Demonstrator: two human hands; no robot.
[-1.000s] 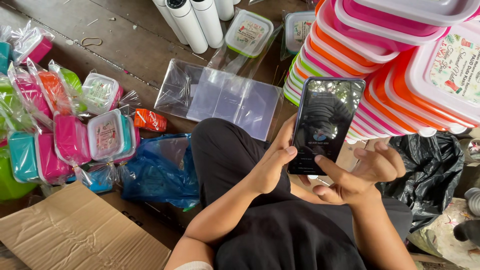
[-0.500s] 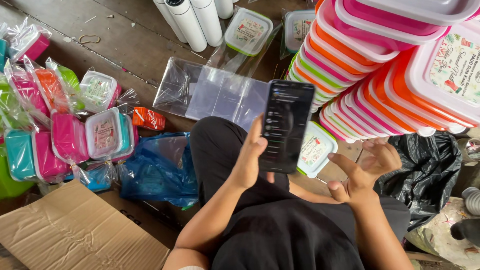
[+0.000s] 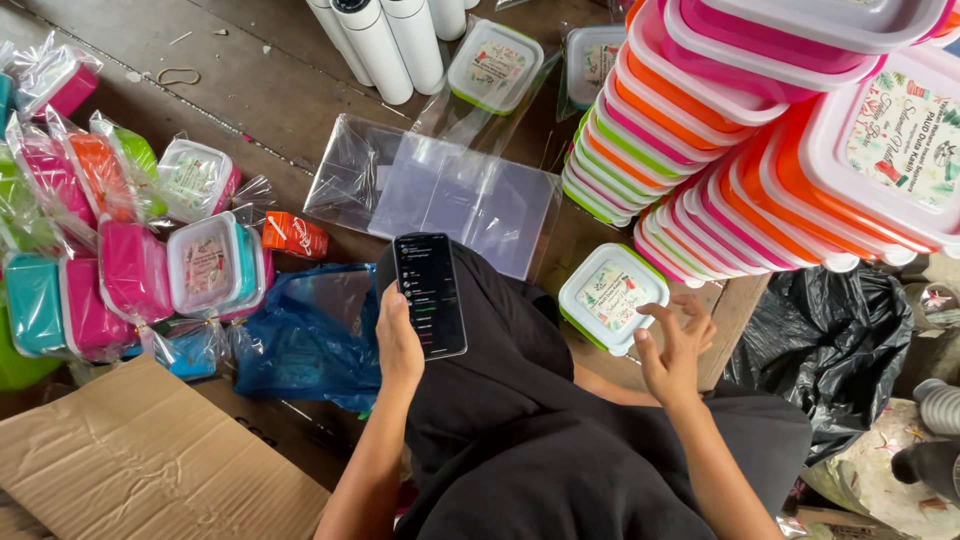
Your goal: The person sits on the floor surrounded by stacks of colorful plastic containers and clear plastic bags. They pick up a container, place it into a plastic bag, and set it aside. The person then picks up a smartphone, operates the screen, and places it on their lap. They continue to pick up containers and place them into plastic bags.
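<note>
Phone-handling has passed to the left hand (image 3: 398,340) alone, lowering the black slab smartphone (image 3: 430,295) onto the knee, while the right hand (image 3: 675,345), fingers spread and empty, reaches toward the near green-rimmed white plastic lunchbox (image 3: 612,297).

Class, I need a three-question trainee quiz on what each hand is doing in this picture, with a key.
1. True or false: the left hand holds a black smartphone.
2. Which item is the right hand nearest?
A. white cylindrical bottles
B. green-rimmed square container with white lid
C. flattened brown cardboard
3. Fill in: the blue plastic bag lies on the wooden ____.

Key: 1 true; 2 B; 3 floor.
</note>
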